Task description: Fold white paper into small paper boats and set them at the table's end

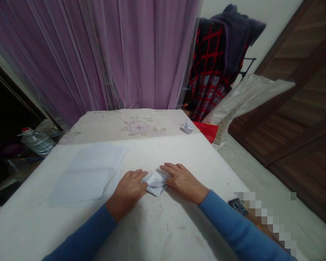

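A small piece of folded white paper [155, 183] lies on the table in front of me, its lower corner pointing toward me. My left hand [130, 190] grips its left corner between thumb and fingers. On the other side my right hand [183, 181] holds the right corner, thumb below and fingers above. Both hands rest low over the tabletop. Farther off, near the table's right back edge, stands another folded white paper piece [187, 126] with a raised point.
A stack of white paper sheets [84, 174] lies to the left on the white table [152, 232]. A flowered cloth [111, 125] covers the far end. A phone [238, 206] sits at the right edge. Beyond are a water bottle [37, 141], purple curtains [146, 54] and hanging clothes [214, 54].
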Motion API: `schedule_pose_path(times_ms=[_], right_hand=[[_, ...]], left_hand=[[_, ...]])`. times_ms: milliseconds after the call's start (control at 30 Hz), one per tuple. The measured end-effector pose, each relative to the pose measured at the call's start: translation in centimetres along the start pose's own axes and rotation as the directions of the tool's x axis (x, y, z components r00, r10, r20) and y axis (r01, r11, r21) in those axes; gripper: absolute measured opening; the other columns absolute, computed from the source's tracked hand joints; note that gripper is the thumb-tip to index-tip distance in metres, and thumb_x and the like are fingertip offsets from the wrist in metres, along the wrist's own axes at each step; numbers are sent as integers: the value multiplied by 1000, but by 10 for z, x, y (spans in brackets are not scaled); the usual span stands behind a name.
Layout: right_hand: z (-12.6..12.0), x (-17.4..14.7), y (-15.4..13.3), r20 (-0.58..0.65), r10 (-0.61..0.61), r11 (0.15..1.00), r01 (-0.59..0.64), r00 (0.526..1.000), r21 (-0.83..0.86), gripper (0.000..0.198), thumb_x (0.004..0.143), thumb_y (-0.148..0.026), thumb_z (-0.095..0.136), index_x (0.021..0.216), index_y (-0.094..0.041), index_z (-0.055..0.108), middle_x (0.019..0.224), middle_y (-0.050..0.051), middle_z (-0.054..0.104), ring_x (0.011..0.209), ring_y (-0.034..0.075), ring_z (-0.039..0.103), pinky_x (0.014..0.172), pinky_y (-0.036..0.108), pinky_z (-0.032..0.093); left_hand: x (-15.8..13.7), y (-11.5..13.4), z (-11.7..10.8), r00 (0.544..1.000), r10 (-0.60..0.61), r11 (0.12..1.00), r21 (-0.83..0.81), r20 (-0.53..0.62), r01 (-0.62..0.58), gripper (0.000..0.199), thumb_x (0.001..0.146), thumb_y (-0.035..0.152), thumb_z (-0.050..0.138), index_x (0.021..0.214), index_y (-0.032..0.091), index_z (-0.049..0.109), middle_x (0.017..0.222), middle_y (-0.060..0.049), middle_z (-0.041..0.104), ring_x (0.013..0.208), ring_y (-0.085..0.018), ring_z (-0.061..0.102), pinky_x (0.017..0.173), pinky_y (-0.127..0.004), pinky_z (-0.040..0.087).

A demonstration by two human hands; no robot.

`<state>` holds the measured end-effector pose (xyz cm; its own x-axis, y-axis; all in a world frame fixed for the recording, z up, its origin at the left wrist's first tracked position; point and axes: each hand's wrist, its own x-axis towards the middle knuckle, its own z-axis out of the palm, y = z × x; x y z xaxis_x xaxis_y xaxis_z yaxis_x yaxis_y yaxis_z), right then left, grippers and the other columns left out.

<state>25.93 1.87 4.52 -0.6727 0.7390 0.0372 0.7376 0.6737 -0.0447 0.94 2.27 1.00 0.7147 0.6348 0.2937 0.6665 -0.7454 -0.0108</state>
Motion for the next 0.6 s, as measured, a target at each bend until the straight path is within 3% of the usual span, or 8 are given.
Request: schedule_pose_path(times_ms=[167,300,500,600], right_hand=[[1,3,4,37,34,999,-34,999,0,17,88,-26,62,86,-18,77,145,10,50,134,30,42,99,45,40],[1,0,6,48,75,997,-75,996,15,17,89,-26,61,87,-18,77,143,10,52,133,31,43,98,45,40],[-7,-1,-3,85,136,977,-148,987,151,38,93,-47,52,86,-20,77,136,10,58,130,32,46,97,45,41],[-8,5,-6,83,144,982,-153,986,110,32,90,-45,58,86,-19,77,136,10,57,131,33,45,98,46,40]], left_hand=[[7,-3,2,996,34,998,43,86,-37,11,88,12,58,90,18,66,119,-8,65,109,-25,57,95,-42,42],[5,-8,3,996,42,999,-2,74,-42,13,91,13,54,91,19,65,112,-7,67,102,-22,59,90,-39,43],[4,-2,7,999,37,999,-6,34,-37,14,90,11,54,93,18,65,114,-9,67,101,-23,61,88,-39,45],[6,0,7,997,52,999,7,54,-53,14,89,9,55,93,17,66,115,-10,67,102,-23,61,87,-39,46]])
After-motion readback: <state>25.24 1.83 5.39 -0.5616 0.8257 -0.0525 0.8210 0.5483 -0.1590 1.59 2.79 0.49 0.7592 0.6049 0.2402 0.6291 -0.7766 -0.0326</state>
